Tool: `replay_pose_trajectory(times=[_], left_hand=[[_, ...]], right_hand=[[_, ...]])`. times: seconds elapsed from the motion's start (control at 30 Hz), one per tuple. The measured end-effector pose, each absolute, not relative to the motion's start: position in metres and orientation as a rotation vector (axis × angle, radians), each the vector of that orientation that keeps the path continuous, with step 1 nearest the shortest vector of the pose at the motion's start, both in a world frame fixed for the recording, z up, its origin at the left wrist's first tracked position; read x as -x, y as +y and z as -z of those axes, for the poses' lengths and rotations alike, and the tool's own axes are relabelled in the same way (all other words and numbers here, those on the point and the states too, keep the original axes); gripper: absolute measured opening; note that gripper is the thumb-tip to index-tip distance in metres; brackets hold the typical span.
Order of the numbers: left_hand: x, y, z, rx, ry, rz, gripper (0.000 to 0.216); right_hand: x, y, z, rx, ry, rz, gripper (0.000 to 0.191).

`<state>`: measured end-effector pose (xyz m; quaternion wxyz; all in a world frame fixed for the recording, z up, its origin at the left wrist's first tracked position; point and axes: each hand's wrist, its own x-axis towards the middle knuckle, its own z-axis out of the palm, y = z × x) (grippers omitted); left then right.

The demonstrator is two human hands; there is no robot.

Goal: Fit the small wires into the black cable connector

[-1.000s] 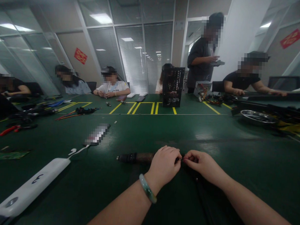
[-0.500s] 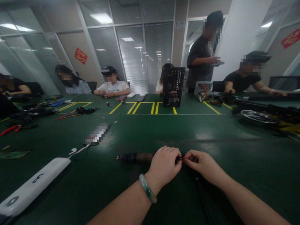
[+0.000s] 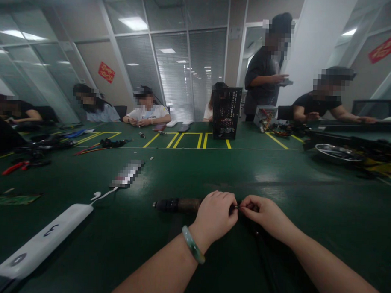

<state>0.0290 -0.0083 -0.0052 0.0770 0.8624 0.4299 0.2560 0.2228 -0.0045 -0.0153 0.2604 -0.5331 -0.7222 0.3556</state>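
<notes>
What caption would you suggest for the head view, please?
Left hand on a dark cylindrical tool, right hand beside it, green table.

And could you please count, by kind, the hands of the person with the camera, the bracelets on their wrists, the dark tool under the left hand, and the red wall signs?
Hands: 2 (left hand, right hand)
Bracelet: 1
Dark tool: 1
Red wall signs: 2 (left sign, right sign)
Total: 6
</notes>
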Motion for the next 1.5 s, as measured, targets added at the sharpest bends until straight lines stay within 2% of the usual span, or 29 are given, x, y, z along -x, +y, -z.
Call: replay_pose_trajectory(times=[0.23,0.43,0.6,0.93,1.5], left_hand=[[-0.0294,-0.0069,0.007,-2.573,1.267,-0.777,0.005],[-0.0294,-0.0076,0.0061,-2.55,1.308,-0.79,0.013],[-0.0288,-0.0076,0.0061,-2.579,1.29,-0.762,0.003],[-0.0296,-0.0057,0.0068,-2.577,1.345,-0.693,0.013],[-0.0302,-0.0057,0.0083,-2.601,1.333,-0.681,0.009]], right_hand=[[-0.2226,-0.0032,0.0159,1.447,-1.973,-0.947,0.017],[-0.2234,-0.0025,0.0195,1.435,-1.948,-0.939,0.016],[-0.223,-0.0041,0.0175,1.439,-1.943,-0.953,0.018],[-0.2248,-0.004,0.0177,1.427,-1.959,-0.938,0.015],[-0.2269,-0.0011,0.0216,1.443,-1.964,-0.92,0.014]])
